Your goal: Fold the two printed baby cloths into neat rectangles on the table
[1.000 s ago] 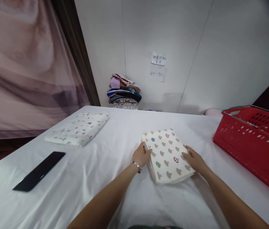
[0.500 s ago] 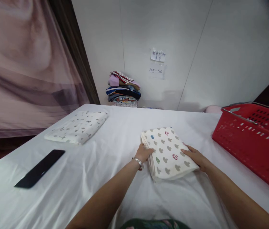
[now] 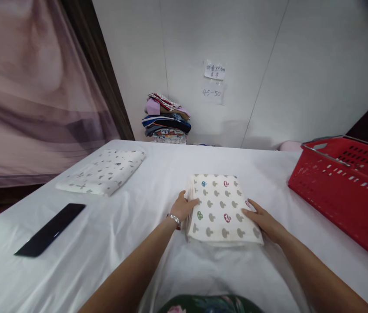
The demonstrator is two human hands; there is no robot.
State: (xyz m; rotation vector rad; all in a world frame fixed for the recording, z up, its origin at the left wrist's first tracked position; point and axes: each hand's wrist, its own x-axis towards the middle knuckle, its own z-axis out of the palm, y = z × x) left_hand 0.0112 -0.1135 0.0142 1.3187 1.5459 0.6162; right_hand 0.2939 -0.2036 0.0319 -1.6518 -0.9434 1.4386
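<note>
A folded white cloth (image 3: 219, 208) printed with grey, red, blue and green mushrooms lies on the white-covered table in front of me. My left hand (image 3: 183, 208), with a bracelet at the wrist, holds its layered left edge, the thumb over the top and the fingers along the side. On the right edge, my right hand (image 3: 264, 219) grips with its thumb on the top face and the other fingers partly hidden beside it. The cloth lies nearly square to me.
Another folded white cloth with small dark prints (image 3: 104, 171) lies at left, near a flat black object (image 3: 51, 230). A red plastic basket (image 3: 340, 195) stands at right. Beyond the table are stacked folded fabrics (image 3: 167, 119) and a wall with paper notes (image 3: 214, 71).
Both hands have turned the mushroom-print cloth slightly so its edges sit straighter, and shifted it a little left. The view has tilted slightly.
</note>
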